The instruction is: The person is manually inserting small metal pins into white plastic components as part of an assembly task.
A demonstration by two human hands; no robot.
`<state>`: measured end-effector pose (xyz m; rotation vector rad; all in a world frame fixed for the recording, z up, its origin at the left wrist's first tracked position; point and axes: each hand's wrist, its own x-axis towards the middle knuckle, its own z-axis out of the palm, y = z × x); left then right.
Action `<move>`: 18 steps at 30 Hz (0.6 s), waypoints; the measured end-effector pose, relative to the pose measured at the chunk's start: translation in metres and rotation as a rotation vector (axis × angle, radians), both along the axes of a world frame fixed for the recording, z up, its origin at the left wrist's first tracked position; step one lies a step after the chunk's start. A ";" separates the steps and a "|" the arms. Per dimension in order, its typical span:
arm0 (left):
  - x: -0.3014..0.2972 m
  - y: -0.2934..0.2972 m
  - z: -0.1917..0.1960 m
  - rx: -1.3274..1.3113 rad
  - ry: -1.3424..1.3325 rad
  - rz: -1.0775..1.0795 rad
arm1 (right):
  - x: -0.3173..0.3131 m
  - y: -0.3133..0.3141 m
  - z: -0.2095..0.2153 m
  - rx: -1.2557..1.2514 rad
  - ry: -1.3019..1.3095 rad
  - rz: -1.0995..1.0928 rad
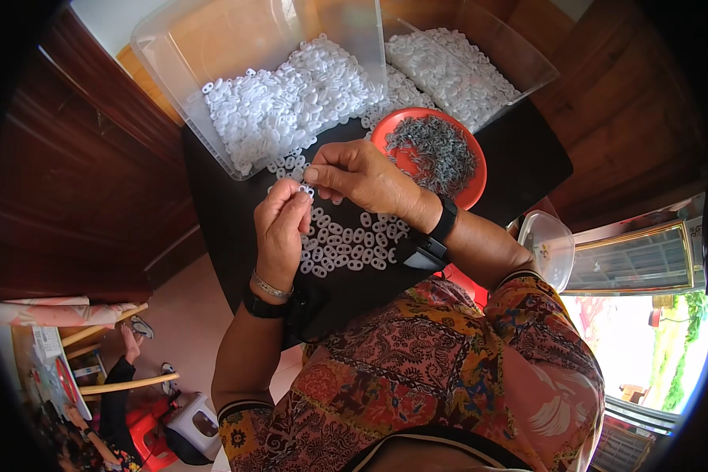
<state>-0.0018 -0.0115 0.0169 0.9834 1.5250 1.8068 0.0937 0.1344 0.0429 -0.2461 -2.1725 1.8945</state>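
My left hand [279,230] is closed in a pinch on a small white plastic piece with two holes [307,190]. Just above it, the thumb and fingers of my right hand [363,175] are pressed together close to that piece; whatever they hold is too small or hidden to make out. Beneath and beside both hands, many similar white two-holed oval pieces [346,240] lie spread over the black table [240,228]. To the right of my right hand, an orange-red bowl [481,182] holds a heap of small grey metal parts [440,157].
A clear plastic bin [157,59] with heaped white pieces stands at the table's far side, and a second clear bin [527,67] of them is beside it. A clear lidless tub [549,248] is at the right. Another person [94,440] sits at the lower left near a stool [193,425].
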 end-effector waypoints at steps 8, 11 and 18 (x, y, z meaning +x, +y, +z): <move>0.001 0.000 -0.001 -0.015 0.022 0.002 | 0.001 -0.002 -0.002 0.037 0.007 -0.001; 0.001 0.000 0.000 -0.018 0.022 0.000 | 0.001 -0.003 0.000 0.070 -0.010 -0.031; 0.001 0.000 -0.003 -0.019 0.034 -0.002 | 0.001 -0.006 -0.002 0.149 0.043 -0.077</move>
